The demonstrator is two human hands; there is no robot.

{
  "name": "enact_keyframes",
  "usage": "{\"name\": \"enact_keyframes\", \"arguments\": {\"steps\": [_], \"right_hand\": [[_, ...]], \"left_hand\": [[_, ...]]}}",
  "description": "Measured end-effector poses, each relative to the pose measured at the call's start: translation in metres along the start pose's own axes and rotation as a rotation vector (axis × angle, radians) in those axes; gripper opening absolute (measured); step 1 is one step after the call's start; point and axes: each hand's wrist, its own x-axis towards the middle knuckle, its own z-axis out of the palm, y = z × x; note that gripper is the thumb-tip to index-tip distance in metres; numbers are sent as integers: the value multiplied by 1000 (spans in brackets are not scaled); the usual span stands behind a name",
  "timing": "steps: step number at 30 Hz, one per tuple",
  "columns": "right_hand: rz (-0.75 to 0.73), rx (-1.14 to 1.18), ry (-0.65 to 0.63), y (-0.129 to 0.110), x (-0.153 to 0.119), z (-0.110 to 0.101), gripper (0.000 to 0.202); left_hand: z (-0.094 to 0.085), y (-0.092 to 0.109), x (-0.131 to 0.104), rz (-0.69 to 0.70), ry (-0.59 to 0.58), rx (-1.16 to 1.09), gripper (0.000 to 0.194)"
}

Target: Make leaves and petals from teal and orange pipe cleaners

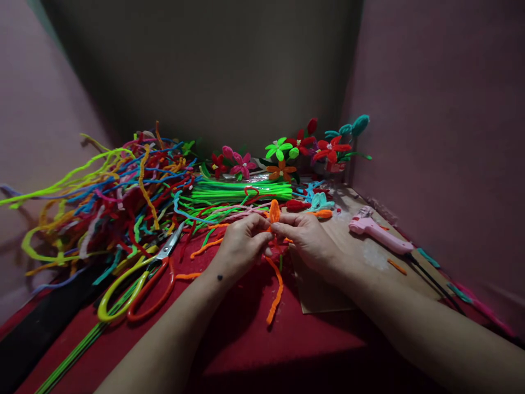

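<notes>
Both of my hands meet at the middle of the table around an orange pipe cleaner petal (pixel 274 210). My left hand (pixel 245 241) pinches near its base with thumb and forefinger. From the other side, my right hand (pixel 303 238) grips the same base, its fingertips touching the left ones. The petal's folded loop stands upright above the fingertips. Below the hands an orange pipe cleaner (pixel 277 290) hangs or lies over the red cloth; whether it joins the petal is hidden. Other orange pieces (pixel 207 249) lie left of my left hand.
Scissors (pixel 166 251) with yellow and red handles lie left, by a heap of colored pipe cleaners (pixel 118 191). A green bundle (pixel 241 190) lies behind my hands, with finished pipe cleaner flowers (pixel 281 171) farther back. At right, a pink glue gun (pixel 381 234) rests on cardboard (pixel 320 293).
</notes>
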Motion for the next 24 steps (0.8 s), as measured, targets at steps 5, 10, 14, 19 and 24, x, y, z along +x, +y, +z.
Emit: {"name": "enact_keyframes", "arguments": {"steps": [5, 10, 14, 19, 24], "right_hand": [[-59, -112, 74, -3, -1, 3, 15], [-87, -198, 140, -8, -3, 6, 13], [-99, -319, 141, -9, -4, 5, 18], [-112, -397, 122, -12, -4, 4, 22], [-88, -359, 81, -15, -5, 4, 20]], "left_hand": [[-6, 0, -2, 150, -35, 286, 12], [-8, -4, 0, 364, 88, 555, 13], [-5, -14, 0, 542, 180, 836, 16], [4, -17, -7, 530, 313, 1077, 17], [2, -11, -6, 444, 349, 754, 13]]}}
